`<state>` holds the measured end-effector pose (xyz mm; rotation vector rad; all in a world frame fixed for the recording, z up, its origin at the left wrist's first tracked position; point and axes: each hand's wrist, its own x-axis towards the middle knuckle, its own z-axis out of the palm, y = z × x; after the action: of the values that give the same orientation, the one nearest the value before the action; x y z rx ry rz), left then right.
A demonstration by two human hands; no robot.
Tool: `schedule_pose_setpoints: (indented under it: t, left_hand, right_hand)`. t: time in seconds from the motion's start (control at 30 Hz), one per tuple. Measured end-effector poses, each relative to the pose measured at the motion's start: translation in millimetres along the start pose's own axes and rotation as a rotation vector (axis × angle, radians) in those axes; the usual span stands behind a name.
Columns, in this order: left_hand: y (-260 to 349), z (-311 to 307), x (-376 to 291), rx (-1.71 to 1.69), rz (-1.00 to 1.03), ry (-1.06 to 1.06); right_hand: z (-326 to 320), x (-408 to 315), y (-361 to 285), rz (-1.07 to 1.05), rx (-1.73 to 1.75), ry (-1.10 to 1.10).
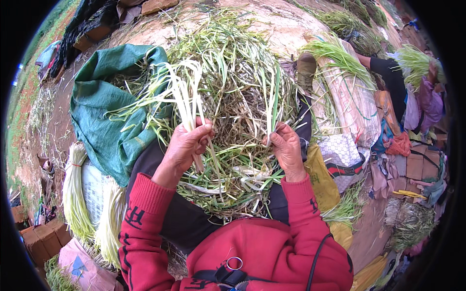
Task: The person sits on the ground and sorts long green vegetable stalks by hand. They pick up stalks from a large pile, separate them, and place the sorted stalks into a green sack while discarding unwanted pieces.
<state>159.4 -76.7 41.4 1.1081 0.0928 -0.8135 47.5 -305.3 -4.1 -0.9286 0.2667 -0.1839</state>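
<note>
My left hand (pixel 191 140) is closed around a small bunch of pale, long-stemmed leafy vegetables (pixel 185 98), white ends down and leaves fanning up and to the left. To its right, my right hand (pixel 285 143) pinches a thinner stalk with green leaves (pixel 270 105) between thumb and fingers. The hands are apart, both above a large heap of loose leaves and dry trimmings (pixel 233 72) that lies between my legs. Beside my left leg, a green woven sheet (pixel 105 109) lies crumpled. Two pale bundles stand lower left, the outer bundle (pixel 77 192) tied near its top.
Cut greens (pixel 338 58) lie over a white woven sack (pixel 355 98) at the right. Nearby are a patterned bag (pixel 338 156) and a yellow sack (pixel 320 178). Another person (pixel 431 94) holds greens at the far right. Bricks (pixel 47 238) lie lower left; another dried bundle (pixel 411 222) lies lower right.
</note>
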Motion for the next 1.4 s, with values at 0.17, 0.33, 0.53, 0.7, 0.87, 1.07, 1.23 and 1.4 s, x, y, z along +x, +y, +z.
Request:
schedule_pose_setpoints:
  t: [0.17,0.33,0.53,0.7,0.87,1.07,1.23,1.4]
  left_hand:
    - [-17,11,7,0.090,-0.106,-0.017]
    - [-38,15,4,0.240,-0.147,-0.115]
    - [-27,15,3,0.265,0.046,-0.010]
    - [-5,1,5,0.306,0.130,-0.003]
    - [-1,4,-1,0.338,0.118,-0.054]
    - [-5,4,3,0.360,0.237,0.029]
    - [-9,-2,13,0.253,0.332,0.069]
    - [-11,-10,16,0.069,0.286,0.084]
  right_hand:
    - [-6,-16,46,0.179,0.000,0.043]
    - [32,-22,49,0.053,-0.313,-0.046]
    - [23,-12,64,-0.111,-0.787,0.033]
    - [10,-13,54,0.182,-0.481,0.028]
    - [65,3,32,0.146,-0.255,-0.129]
    - [91,12,42,0.144,-0.107,-0.090]
    - [96,3,52,0.092,-0.026,-0.054]
    - [83,-30,35,0.135,-0.083,-0.235]
